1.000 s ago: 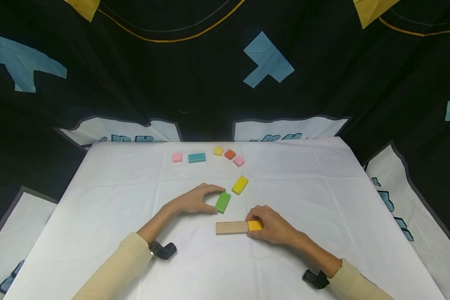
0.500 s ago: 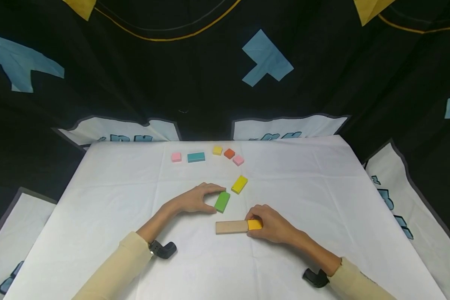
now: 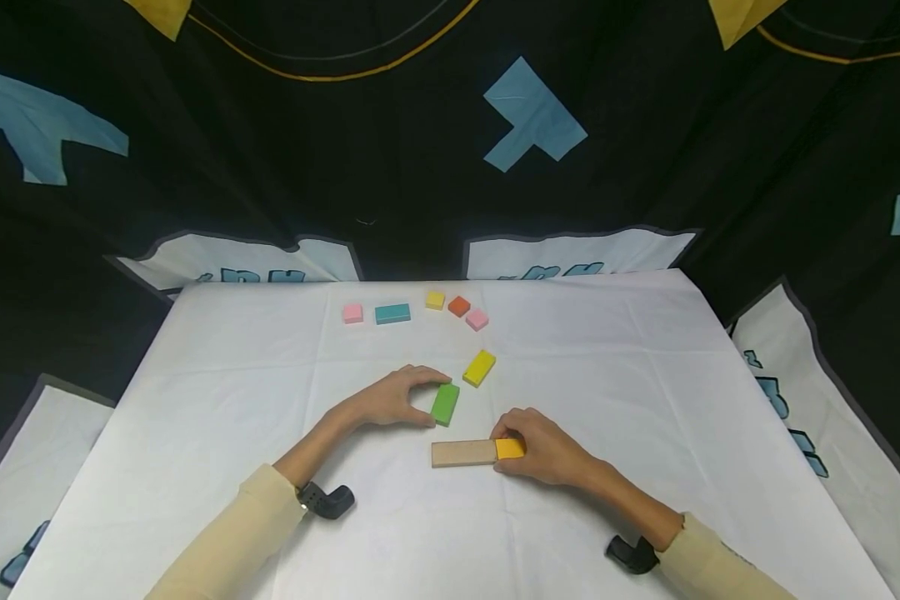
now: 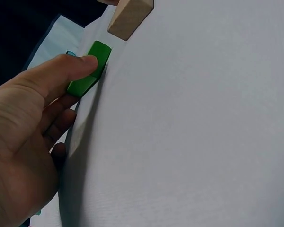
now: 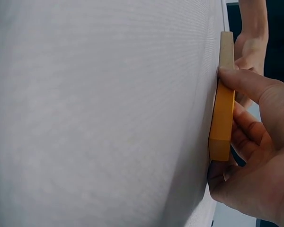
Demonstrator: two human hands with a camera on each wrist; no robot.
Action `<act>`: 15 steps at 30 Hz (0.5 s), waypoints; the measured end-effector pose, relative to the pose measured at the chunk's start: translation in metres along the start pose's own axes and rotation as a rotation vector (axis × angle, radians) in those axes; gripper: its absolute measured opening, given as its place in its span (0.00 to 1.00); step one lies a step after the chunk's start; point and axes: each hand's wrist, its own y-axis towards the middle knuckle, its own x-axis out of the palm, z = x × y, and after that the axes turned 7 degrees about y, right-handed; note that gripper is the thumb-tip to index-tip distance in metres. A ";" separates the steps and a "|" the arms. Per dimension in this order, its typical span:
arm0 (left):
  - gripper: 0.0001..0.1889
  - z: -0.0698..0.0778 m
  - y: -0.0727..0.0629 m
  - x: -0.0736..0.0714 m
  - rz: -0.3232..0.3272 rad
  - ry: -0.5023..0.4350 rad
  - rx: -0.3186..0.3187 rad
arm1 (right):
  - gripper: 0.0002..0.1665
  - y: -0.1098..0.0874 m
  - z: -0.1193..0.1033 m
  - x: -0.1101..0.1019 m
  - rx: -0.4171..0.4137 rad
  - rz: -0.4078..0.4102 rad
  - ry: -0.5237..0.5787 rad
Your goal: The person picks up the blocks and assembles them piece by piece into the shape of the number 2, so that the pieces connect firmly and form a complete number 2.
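My left hand [image 3: 390, 398] pinches a flat green block [image 3: 445, 405] between thumb and fingers near the middle of the white table. In the left wrist view the thumb lies on the face of the green block [image 4: 102, 53]. My right hand [image 3: 543, 450] grips an orange-yellow block [image 3: 509, 449], part of which its fingers hide. Against that block's left end lies a plain wooden block [image 3: 462, 454], in line with it. The right wrist view shows the thumb close to where the orange-yellow block [image 5: 221, 118] meets the wooden block [image 5: 226, 49].
A yellow block [image 3: 479, 368] lies just beyond the green one. Along the far side sit a pink block [image 3: 352, 314], a teal block [image 3: 393, 314], a small yellow block [image 3: 435, 301], a red-orange block [image 3: 459, 307] and another pink block [image 3: 477, 319]. Dark cloth hangs behind the table.
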 end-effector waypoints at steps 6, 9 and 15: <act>0.34 0.003 -0.002 0.000 -0.004 -0.016 0.002 | 0.16 -0.001 0.002 0.000 -0.007 -0.002 0.005; 0.34 0.004 -0.003 -0.001 -0.005 -0.022 0.003 | 0.16 -0.001 0.002 0.000 -0.010 -0.002 0.007; 0.34 0.005 -0.002 -0.002 -0.009 -0.003 0.010 | 0.15 0.000 0.002 0.000 -0.011 -0.002 0.010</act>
